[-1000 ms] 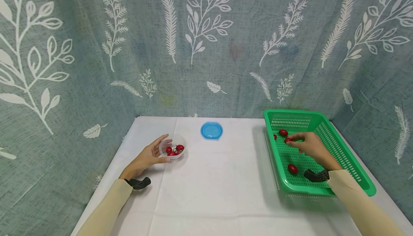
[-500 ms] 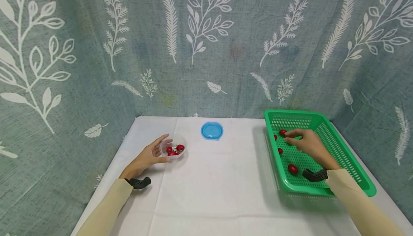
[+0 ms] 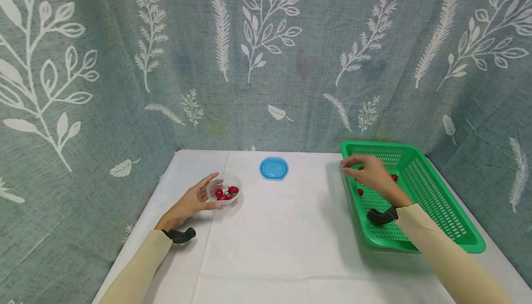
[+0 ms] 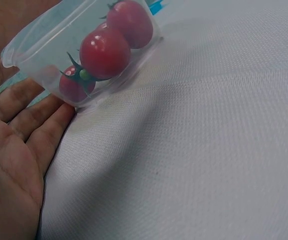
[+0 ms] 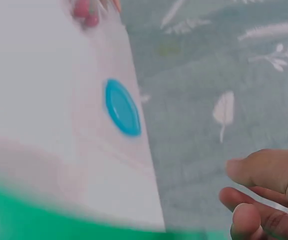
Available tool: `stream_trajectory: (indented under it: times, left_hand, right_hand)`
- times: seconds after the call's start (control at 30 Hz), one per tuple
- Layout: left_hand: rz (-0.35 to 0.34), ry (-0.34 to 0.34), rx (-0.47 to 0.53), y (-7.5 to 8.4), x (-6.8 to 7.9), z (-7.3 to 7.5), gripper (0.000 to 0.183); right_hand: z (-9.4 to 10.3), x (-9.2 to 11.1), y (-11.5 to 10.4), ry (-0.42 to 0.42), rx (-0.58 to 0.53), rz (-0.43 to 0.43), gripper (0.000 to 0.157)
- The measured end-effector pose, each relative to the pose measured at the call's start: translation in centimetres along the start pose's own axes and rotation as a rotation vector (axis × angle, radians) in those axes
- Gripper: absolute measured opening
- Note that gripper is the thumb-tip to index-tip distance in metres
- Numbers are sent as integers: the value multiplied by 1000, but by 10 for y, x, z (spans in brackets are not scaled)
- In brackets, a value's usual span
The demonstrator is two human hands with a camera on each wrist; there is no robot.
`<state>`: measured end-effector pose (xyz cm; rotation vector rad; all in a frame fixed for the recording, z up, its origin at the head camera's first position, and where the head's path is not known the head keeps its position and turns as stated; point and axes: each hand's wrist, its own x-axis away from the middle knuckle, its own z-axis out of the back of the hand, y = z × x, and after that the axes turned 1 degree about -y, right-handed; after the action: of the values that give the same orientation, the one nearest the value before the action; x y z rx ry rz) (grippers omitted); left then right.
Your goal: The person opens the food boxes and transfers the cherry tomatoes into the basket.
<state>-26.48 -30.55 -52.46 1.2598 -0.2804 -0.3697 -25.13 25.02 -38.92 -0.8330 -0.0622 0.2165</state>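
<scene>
My left hand [image 3: 193,204] cups a small clear plastic container [image 3: 211,188], thumb on the near side and fingers round the far side. Several cherry tomatoes [image 4: 105,53] with green stems lie in it. Over the left edge of the green basket [image 3: 449,188] hovers my right hand [image 3: 370,174], its fingers loosely bent. In the right wrist view there is a gap between the fingertips, and no tomato shows there. Inside the basket a tomato [image 3: 360,192] lies near the left wall and another tomato [image 3: 394,177] toward the back. The right hand and wrist hide part of the basket floor.
A blue lid [image 3: 274,168] lies at the back middle of the table, between container and basket. White cloth [image 3: 266,239] covers the table. A grey-green leaf-patterned curtain [image 3: 303,87] stands behind and at both sides.
My right hand has moved left from the basket's middle to its left edge. A tomato at its fingertips earlier is no longer seen there; one now lies by the left wall. My left hand stays still.
</scene>
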Motion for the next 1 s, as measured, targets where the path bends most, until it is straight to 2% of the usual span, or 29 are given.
stream_trajectory:
  times: [0.2, 0.53, 0.77, 1.0]
  left_hand:
    - [-15, -19, -14, 0, -1, -1, 99]
    - [13, 3, -5, 1, -1, 1, 100]
    - [-5, -19, -9, 3, -2, -1, 100]
    - [2, -6, 6, 1, -1, 0, 99]
  right_hand:
    - [-20, -11, -20, -45, -28, 48, 25]
    - [-65, -41, -56, -116, -52, 171, 24]
    - [-95, -52, -83, -165, -74, 214, 24]
    - [-126, -62, -110, -206, -87, 248, 25]
